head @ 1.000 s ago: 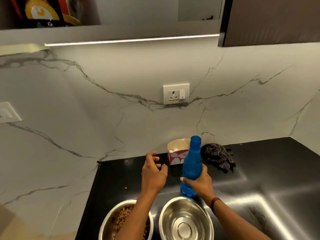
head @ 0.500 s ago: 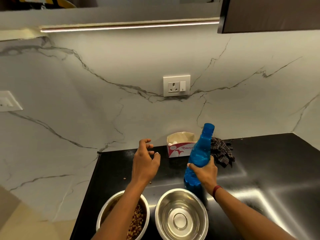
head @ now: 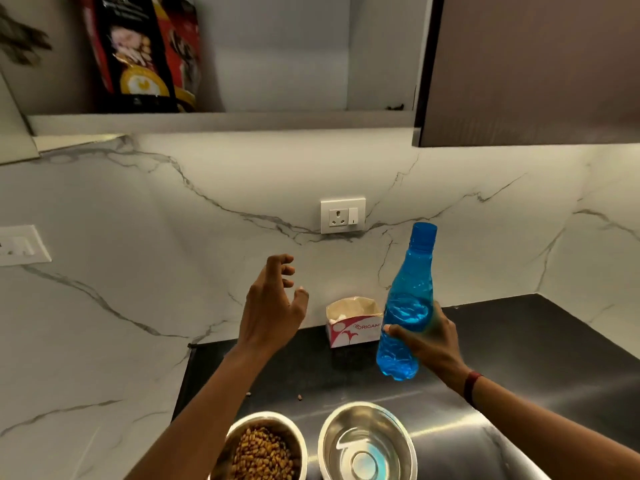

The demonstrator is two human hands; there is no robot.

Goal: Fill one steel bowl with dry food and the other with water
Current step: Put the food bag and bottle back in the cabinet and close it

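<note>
Item one, the food bowl (head: 267,416): it stands at the near edge of the dark counter (head: 536,341), well filled with brown dry food (head: 263,452). That half of the task appears complete.

Item two, the water bowl (head: 391,434): it stands just beside the first, to its right. No water is apparent in it; the blue tint at its base is judged a reflection.

Item three, the blue bottle (head: 408,306): it is capped and part full. It is tilted slightly, with its cap (head: 424,232) leaning away to the right. Its base appears clear of the counter, behind the water bowl and not yet over it.

The right hand (head: 427,341) grips the bottle round its lower body, fingers wrapped behind and thumb across the front. A low grip leaves the neck free, presumably for uncapping.

The left hand (head: 273,306) is raised to the left of the bottle, apart from it. Its fingers are spread and loosely curved, and it holds nothing. It is judged poised to reach for the cap.

Surroundings: a small paper box (head: 353,327) stands against the marble wall behind the bottle. Two stray pellets (head: 299,397) lie on the counter. A pet food bag (head: 149,53) stands on the shelf above.

Risk: with the cap in place, no pouring is possible.
</note>
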